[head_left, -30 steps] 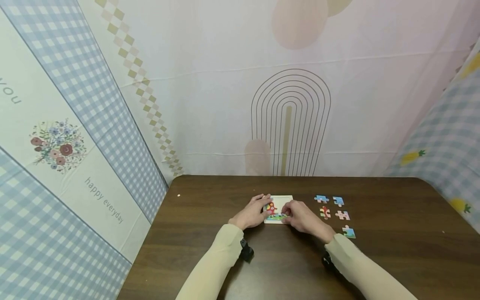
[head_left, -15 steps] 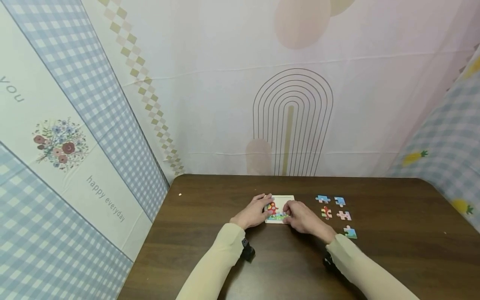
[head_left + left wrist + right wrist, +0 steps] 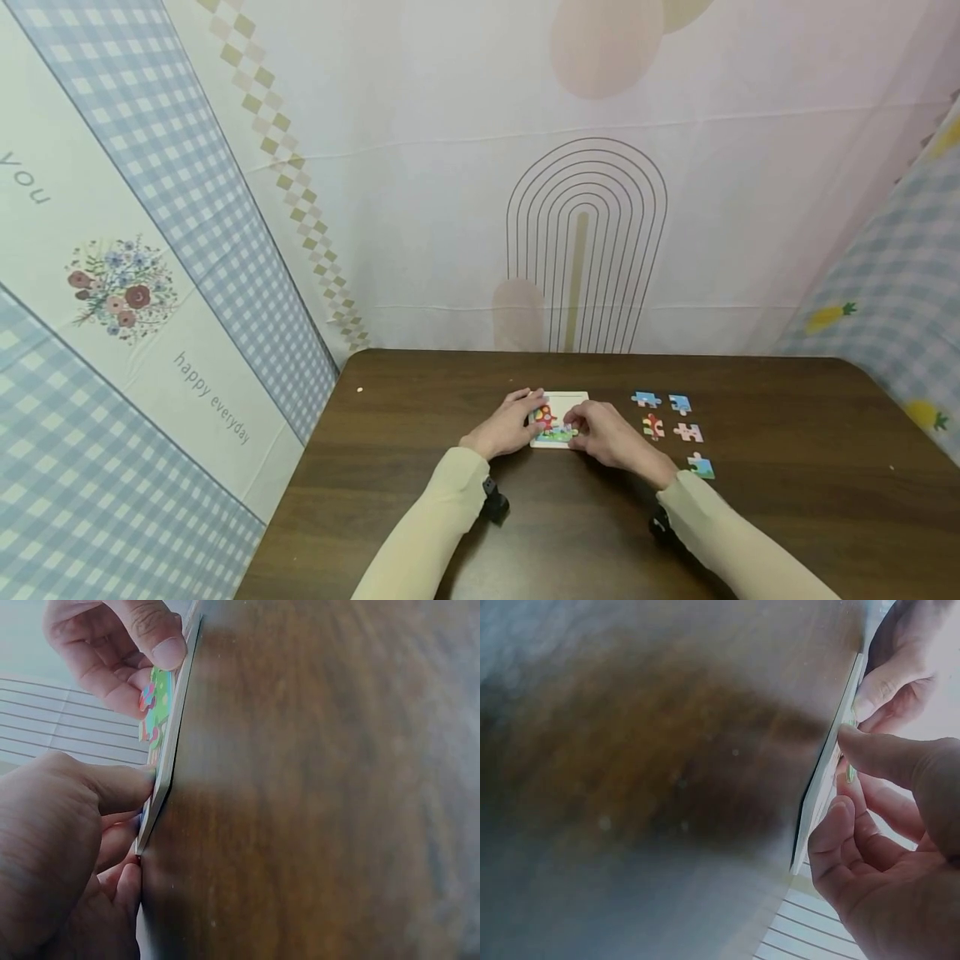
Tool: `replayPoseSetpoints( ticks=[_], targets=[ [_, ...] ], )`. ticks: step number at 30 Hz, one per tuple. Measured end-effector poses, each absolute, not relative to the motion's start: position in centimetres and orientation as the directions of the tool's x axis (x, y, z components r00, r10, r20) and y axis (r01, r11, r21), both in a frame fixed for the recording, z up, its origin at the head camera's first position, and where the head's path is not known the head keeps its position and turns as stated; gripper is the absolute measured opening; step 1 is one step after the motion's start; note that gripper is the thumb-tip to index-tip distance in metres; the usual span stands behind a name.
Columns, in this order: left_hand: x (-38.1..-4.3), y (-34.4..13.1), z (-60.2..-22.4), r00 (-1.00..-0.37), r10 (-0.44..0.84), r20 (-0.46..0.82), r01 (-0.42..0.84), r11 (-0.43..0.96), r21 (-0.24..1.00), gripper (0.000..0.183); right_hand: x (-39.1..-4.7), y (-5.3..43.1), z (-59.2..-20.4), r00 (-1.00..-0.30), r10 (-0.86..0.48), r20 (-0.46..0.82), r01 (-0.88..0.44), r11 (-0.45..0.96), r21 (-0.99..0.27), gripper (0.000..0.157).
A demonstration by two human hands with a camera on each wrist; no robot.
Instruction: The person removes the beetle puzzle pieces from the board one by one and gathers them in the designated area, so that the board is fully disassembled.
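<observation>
A small white-bordered puzzle tray (image 3: 566,394) lies on the brown table, with colourful pieces fitted along its left and front. My left hand (image 3: 504,427) holds the tray's left side, thumb at the near border in the left wrist view and the other fingers round the side edge. Over the tray's right part, my right hand (image 3: 607,435) pinches a small puzzle piece (image 3: 850,773) between thumb and fingers. Green shows on that piece, tilted close over the tray in the right wrist view; the fingers hide most of it.
Several loose puzzle pieces lie right of the tray: two blue ones (image 3: 646,400) at the back, a red one (image 3: 653,427), a pink one (image 3: 687,432), and a blue-green one (image 3: 701,466) nearest me. A patterned cloth (image 3: 435,250) hangs behind the table.
The right hand's fingers have shifted slightly over the tray's lower right part, showing a bit more of the picture there. The left hand stays on the tray; the head view has shifted a little.
</observation>
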State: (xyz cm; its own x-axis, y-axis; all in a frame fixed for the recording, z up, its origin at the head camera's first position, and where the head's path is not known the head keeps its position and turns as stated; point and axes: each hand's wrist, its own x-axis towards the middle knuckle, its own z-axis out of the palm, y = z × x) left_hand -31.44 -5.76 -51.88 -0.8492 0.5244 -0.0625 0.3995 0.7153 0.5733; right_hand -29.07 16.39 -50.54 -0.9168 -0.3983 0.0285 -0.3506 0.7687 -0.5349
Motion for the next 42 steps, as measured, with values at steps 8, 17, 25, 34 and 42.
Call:
replayPoseSetpoints(
  ticks=[8,17,25,34,42],
  targets=[
    [-31.6,-5.7,-52.0,-0.852,0.518,-0.075,0.389,0.722,0.572,0.055,-28.9,16.7,-50.5,-0.9,-0.427,0.092,-0.411,0.754,-0.512,0.023],
    [-32.0,-6.3,-51.9,-0.843,0.535,-0.064,0.417,0.723,0.552,0.052,-28.9,16.5,-50.4,-0.896,-0.44,0.07,-0.412,0.76,-0.502,0.024],
    [-31.9,-6.6,-51.7,-0.844,0.528,-0.098,0.396,0.734,0.552,0.075,-29.0,16.7,-50.5,-0.898,-0.431,0.084,-0.414,0.766,-0.493,0.024],
    [-31.8,-6.3,-51.7,-0.851,0.511,-0.122,0.391,0.771,0.503,0.091,-28.0,17.9,-50.4,-0.905,-0.412,0.108,-0.407,0.76,-0.506,0.023],
    [-31.6,-6.2,-51.6,-0.869,0.482,-0.108,0.37,0.779,0.506,0.09,-26.7,20.5,-50.0,-0.909,-0.4,0.121,-0.403,0.763,-0.505,0.024]
  ],
)
